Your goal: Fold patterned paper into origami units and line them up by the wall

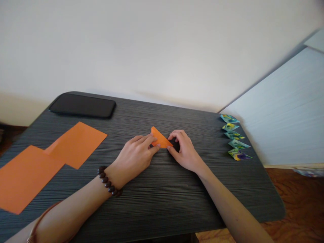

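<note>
A small piece of orange paper (161, 139), folded into a triangle, lies on the dark table between my hands. My left hand (136, 152) has its fingertips and thumb on the paper's left side, pinching it. At the paper's right corner, my right hand (183, 148) grips the tip between thumb and forefinger, its other fingers curled. Part of the paper's left edge is hidden under my left fingers. Dark round beads form a bracelet (107, 184) on my left wrist.
Orange paper sheets (81, 143) lie overlapping at the left. A black phone (83, 105) rests at the table's back left. Several folded patterned paper pieces (236, 144) stand in a column near the right edge of the table (162, 209). A white wall (152, 50) rises behind.
</note>
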Tool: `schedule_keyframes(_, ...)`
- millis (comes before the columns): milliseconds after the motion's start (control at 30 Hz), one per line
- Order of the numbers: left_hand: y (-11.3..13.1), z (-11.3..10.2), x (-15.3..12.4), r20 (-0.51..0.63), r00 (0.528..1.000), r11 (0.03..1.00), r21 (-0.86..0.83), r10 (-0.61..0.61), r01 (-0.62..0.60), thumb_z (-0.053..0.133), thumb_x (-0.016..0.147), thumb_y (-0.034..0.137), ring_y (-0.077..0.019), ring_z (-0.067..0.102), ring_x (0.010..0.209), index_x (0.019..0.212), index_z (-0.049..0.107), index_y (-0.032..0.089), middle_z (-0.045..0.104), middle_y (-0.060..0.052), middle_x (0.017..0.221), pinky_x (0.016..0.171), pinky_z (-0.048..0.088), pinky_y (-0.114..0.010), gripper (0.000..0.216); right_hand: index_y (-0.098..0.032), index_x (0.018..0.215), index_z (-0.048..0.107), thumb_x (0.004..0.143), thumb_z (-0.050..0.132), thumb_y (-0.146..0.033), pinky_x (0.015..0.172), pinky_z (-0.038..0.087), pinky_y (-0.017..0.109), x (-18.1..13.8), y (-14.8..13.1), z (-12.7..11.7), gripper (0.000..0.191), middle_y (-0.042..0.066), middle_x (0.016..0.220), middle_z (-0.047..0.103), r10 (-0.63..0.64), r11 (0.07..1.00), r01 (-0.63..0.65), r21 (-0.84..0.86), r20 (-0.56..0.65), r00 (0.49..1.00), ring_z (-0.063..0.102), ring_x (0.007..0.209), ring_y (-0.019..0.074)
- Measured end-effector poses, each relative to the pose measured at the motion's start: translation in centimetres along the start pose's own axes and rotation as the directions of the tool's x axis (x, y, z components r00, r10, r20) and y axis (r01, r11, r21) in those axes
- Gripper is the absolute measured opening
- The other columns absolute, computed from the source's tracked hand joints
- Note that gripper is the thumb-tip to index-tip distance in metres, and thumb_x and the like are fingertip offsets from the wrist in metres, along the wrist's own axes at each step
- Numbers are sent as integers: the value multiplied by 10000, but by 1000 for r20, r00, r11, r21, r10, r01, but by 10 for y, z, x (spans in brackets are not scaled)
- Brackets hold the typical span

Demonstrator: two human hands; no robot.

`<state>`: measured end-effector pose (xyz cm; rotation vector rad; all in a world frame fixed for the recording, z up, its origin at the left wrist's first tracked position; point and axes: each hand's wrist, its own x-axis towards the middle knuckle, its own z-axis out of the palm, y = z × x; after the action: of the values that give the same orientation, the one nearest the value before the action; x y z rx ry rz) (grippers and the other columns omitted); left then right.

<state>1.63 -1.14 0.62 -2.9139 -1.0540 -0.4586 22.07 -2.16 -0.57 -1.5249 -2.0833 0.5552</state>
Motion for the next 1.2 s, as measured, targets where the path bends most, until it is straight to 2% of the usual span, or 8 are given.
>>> schedule_keyframes(133,-1,1,0,8,1000,999,-27,-20,20,446,838,108,-231,590,1010,1008,660,199,619,-66,1091,863,496,-397,288,-224,971,496,753,521,-118,817,412,369,0,1,-5,243,42,1034,520,-9,998,7,54,31,999,500,896,180)
schedule_keyframes(233,-1,0,0,5,996,994,-72,-86,86,465,824,152,-231,583,994,977,675,210,613,-58,1088,893,467,-414,266,-221,948,503,742,526,-110,813,408,368,0,1,-4,235,41,1014,523,-2,999,1,39,19,1000,500,900,185)
schedule_keyframes(467,0,5,5,-53,970,947,-231,-239,221,528,813,223,-211,537,960,819,679,215,612,-42,991,880,436,-395,151,-224,922,518,798,560,-285,789,394,389,-1,-2,6,144,58,967,535,-6,997,3,-80,-44,999,496,920,227)
schedule_keyframes(667,4,13,12,-37,929,894,-290,-368,342,564,790,231,-210,508,904,788,618,185,589,-40,901,841,428,-390,71,-223,932,523,801,562,-290,787,386,385,-1,-3,7,153,64,986,532,-5,994,2,-105,-32,999,491,940,234)
schedule_keyframes(867,-1,13,12,20,929,863,-364,-369,351,555,775,191,-205,493,922,946,614,189,578,-36,935,859,415,-385,181,-218,933,522,803,559,-277,786,385,381,0,-5,5,147,58,982,533,7,995,-8,-95,-16,1000,489,929,228)
schedule_keyframes(1000,-5,8,12,68,935,851,-397,-348,345,523,771,147,-199,500,901,962,615,190,576,-31,910,879,405,-396,217,-230,944,529,808,546,-252,786,383,381,0,-4,5,139,54,996,533,-5,997,4,-78,-4,1000,489,930,225)
schedule_keyframes(1200,-7,7,13,80,930,836,-415,-359,359,500,760,121,-203,507,909,979,615,186,576,-39,920,901,400,-404,255,-235,957,529,808,541,-246,785,382,385,-1,-2,4,150,53,1005,531,-1,996,2,-85,7,1000,486,930,227)
